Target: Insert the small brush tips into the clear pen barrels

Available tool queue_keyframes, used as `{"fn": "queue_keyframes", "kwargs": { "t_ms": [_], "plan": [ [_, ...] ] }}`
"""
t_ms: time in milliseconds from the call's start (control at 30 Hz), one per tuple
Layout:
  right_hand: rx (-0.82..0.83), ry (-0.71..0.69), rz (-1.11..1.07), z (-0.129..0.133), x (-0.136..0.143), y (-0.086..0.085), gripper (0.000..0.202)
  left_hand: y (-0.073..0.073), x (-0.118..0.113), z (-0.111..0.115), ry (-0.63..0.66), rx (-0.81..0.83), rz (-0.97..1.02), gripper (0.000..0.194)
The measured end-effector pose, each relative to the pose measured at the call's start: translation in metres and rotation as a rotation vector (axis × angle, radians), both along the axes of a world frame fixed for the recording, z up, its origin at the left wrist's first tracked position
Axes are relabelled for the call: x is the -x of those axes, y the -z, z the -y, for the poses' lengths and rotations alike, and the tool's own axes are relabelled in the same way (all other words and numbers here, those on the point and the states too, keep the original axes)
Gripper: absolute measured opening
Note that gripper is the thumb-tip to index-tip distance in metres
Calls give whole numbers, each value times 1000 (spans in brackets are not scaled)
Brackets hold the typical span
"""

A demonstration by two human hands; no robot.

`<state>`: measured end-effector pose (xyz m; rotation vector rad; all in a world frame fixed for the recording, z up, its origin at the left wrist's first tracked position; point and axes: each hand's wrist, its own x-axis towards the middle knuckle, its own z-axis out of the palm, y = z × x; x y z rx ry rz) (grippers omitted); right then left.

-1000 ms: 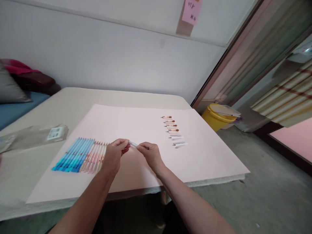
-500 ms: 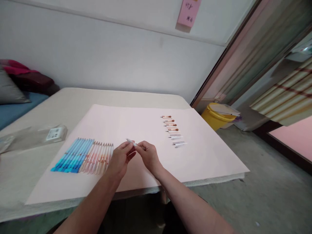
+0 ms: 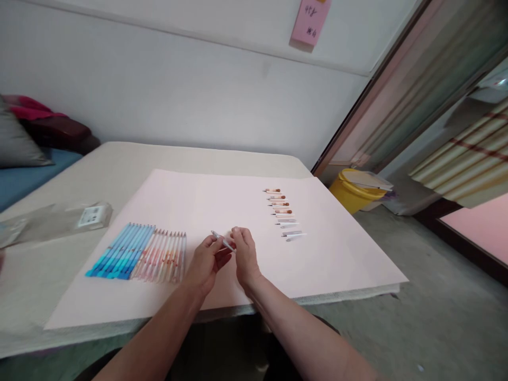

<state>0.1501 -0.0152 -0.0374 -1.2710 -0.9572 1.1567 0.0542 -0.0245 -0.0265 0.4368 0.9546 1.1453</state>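
Observation:
My left hand point(image 3: 206, 263) pinches a slim whitish pen point(image 3: 225, 242) over the pink sheet, its tip pointing up and to the left. The lower end of that pen runs into my right hand point(image 3: 246, 255), whose fingers are bent and closed at it; their exact grip is hidden. Left of my hands lies a row of blue pens point(image 3: 121, 251), and beside it a row of clear pens with pink and orange prints point(image 3: 161, 256). To the right, pen parts point(image 3: 279, 204) lie in a column: several with brown figured tops, and grey-white pieces point(image 3: 291, 233) nearest me.
A pink sheet point(image 3: 325, 264) covers much of the cloth-topped table point(image 3: 130, 159). At left lies a clear plastic bag point(image 3: 59, 222) with a white label. A yellow bin point(image 3: 349, 193) stands on the floor beyond the right edge. A white wall point(image 3: 178, 90) rises behind.
Both hands have shifted slightly right and down. The pen now slants more steeply and shows more of its length, and my right fingers have lifted and turned upward at its end.

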Motion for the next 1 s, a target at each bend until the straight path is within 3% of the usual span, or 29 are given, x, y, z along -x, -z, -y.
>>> {"fn": "queue_keyframes", "kwargs": {
  "t_ms": [133, 333, 500, 700, 833, 1000],
  "plan": [
    [20, -21, -28, 4, 0, -1, 35, 6, -4, 1, 7, 3, 56, 13],
    [-55, -89, -28, -3, -6, -5, 38, 6, 3, -7, -88, 51, 111, 7],
    [-157, -173, 529, -25, -41, -5, 23, -2, 23, -21, -199, 29, 106, 7],
    [11, -419, 1355, -34, -57, 15, 17, -5, 39, -27, -262, 0, 69, 7],
    [5, -492, 1495, -31, -50, 16, 16, -5, 37, -27, -270, -21, 30, 8],
    [-172, -470, 1364, -27, -56, 3, 8, -8, 39, -29, -355, -15, 9, 9]
  ]
}}
